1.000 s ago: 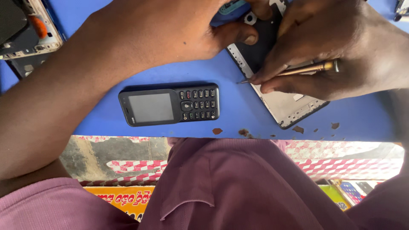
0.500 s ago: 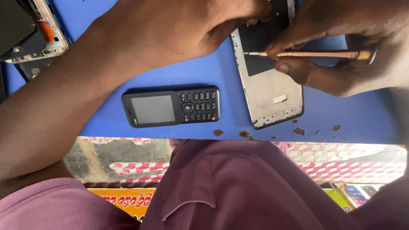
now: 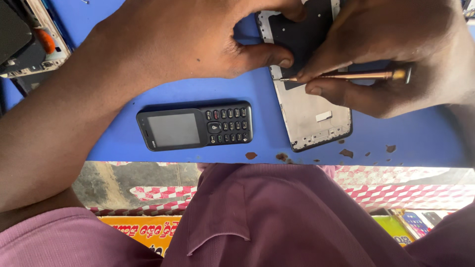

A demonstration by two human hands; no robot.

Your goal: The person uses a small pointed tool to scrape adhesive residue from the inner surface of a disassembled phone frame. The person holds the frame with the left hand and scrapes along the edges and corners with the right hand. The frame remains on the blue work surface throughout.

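Grip state, right hand (image 3: 396, 54): fingers pinched narrow around a slim brass-coloured tool (image 3: 356, 75), held almost level, its fine tip touching the left edge of the phone frame (image 3: 311, 106) at the upper centre of the frame. Grip state, left hand (image 3: 183, 39): thumb and fingers closed on the upper part of that same phone frame, pinning it flat against the blue counter (image 3: 420, 133).

Position of the work: the phone frame lies upright in the picture, right of centre, its lower end near the counter's front edge. The upper portion is dark and partly hidden under both hands; the lower portion shows a bare pale inner plate with a small white tab.

Progress, judged from the layout: the frame is already stripped and open, with no screen or board visible in the exposed part. Work at the tool tip appears to be in hand along the side rail; whether a screw, clip or adhesive is involved cannot be told. No loose parts from this frame are visible.

Surroundings: a black keypad phone (image 3: 195, 126) lies on its side at centre, apart from both hands. Another opened device (image 3: 29, 39) sits at the upper left. Small brown flecks (image 3: 346, 153) dot the counter's front edge.
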